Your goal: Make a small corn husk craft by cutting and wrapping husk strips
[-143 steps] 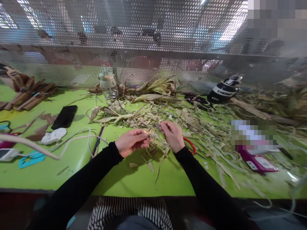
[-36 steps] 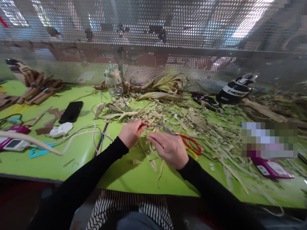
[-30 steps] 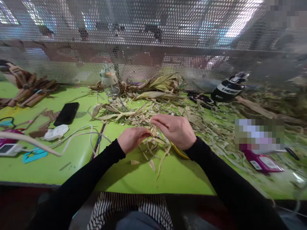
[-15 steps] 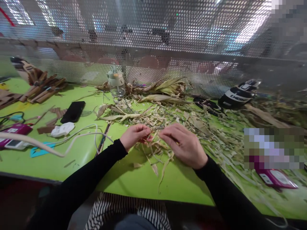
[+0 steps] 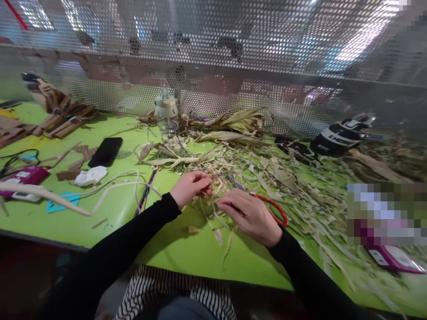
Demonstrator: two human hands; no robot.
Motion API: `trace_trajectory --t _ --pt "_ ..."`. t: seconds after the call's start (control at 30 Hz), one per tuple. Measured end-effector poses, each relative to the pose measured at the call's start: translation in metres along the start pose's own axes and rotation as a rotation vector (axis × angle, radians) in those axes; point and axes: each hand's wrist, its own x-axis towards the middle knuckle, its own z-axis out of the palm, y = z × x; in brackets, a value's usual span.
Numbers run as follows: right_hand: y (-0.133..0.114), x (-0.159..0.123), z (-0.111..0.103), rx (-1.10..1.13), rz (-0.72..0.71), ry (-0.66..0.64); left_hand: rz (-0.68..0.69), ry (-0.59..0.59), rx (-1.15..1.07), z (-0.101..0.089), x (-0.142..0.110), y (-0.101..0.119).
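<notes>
My left hand [image 5: 195, 187] is closed in a pinch over the green table, with a thin strip of dried corn husk [image 5: 217, 235] hanging just below its fingertips. Close by on the right, my right hand [image 5: 251, 215] also has thumb and fingers pressed together. Whatever lies between those fingertips is too small to make out. Scissors with red handles [image 5: 283, 218] rest on the table behind my right hand, partly covered by it. Shredded husk pieces [image 5: 216, 162] spread around and beyond both hands.
Whole dried husks [image 5: 240, 124] lie at the back beside a clear drinking bottle [image 5: 167, 113]. A dark bottle [image 5: 336, 135] leans at the right. Leftward are a phone [image 5: 106, 152], crumpled tissue [image 5: 90, 176], white cable [image 5: 115, 184] and purple power strip [image 5: 28, 175]. A perforated metal screen [image 5: 200, 62] stands behind.
My right hand has moved slightly down and toward me, uncovering the red-handled scissors behind it. My left hand stays nearly in place, still pinched. The whole view has shifted a little.
</notes>
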Motion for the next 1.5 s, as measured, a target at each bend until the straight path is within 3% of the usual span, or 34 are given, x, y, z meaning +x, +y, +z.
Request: trace_trajectory --t 0.1,0.17,0.23,0.33,0.43,0.57,0.7,0.83,1.1,1.5 --pt "0.022 -0.008 0.004 -0.012 0.235 -0.042 -0.104 -0.018 -0.225 0.0 -0.003 0.005" --pt "0.033 -0.009 0.007 0.012 0.406 -0.003 -0.133 -0.045 -0.269 0.002 -0.006 0.006" --pt "0.038 -0.007 0.012 0.16 0.482 -0.013 -0.145 -0.079 -0.278 0.005 -0.008 0.005" --pt "0.034 -0.005 0.021 0.488 0.488 -0.061 -0.146 -0.111 -0.27 0.008 -0.011 0.004" --pt "0.027 -0.007 0.027 0.618 0.524 0.013 -0.138 -0.09 -0.263 0.009 -0.01 0.002" --pt "0.019 -0.012 0.024 0.616 0.538 0.123 -0.118 -0.048 -0.264 0.007 -0.008 0.001" --pt "0.015 -0.014 0.019 0.473 0.508 0.272 -0.148 -0.017 -0.274 0.008 -0.006 0.0" --pt "0.019 -0.012 0.02 0.389 0.514 0.367 -0.247 -0.092 -0.34 0.012 -0.007 0.001" --pt "0.029 -0.015 0.024 0.415 0.554 0.373 -0.325 -0.18 -0.421 0.013 -0.011 0.003" --pt "0.036 -0.015 0.027 0.463 0.556 0.365 -0.288 -0.148 -0.423 0.014 -0.012 0.004"
